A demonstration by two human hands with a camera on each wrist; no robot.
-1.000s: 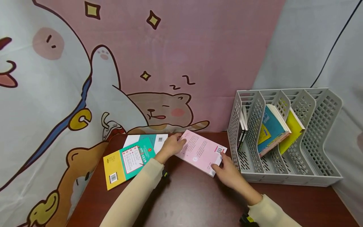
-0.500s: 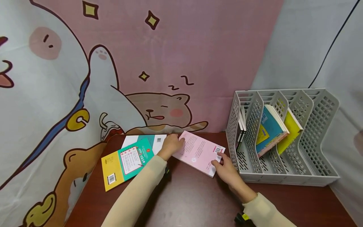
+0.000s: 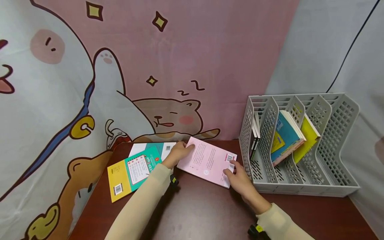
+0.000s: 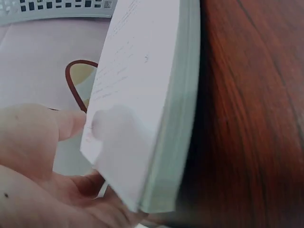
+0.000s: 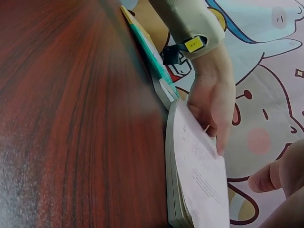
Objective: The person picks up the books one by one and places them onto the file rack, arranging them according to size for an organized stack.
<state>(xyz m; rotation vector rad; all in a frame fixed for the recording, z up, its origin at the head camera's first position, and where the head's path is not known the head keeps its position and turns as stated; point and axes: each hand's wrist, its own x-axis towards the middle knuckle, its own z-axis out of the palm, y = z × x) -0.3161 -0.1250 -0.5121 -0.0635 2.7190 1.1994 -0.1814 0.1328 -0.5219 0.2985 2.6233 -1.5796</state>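
While pinched at the end farther from the grey rack (image 3: 303, 190), just left of that same rack and barcode side up: a pink book (image 3: 207, 163). At that farther end, a left hand (image 3: 180, 153), thumb on the cover, fingers underneath. At the end nearer the rack, a right hand (image 3: 241, 181), thumb and fingers parted, thumb raised off the cover in the right wrist view. Cannot tell about contact of the hidden fingers with the book. Farther left of the rack, past the left hand, a yellow-and-green book (image 3: 132, 173), partly on top of a white-and-teal book (image 3: 169, 150). Inside the rack's leftmost compartment, dark-spined books (image 3: 255, 140); in the second, a blue book (image 3: 286, 130), tilted; in the third, a yellow book (image 3: 309, 135), tilted too. Under the rack and out to its left, a red-brown table (image 3: 198, 216). Behind, left of the rack, pink cloth (image 3: 225, 66) with a drawn sleeping cat (image 3: 177, 116).
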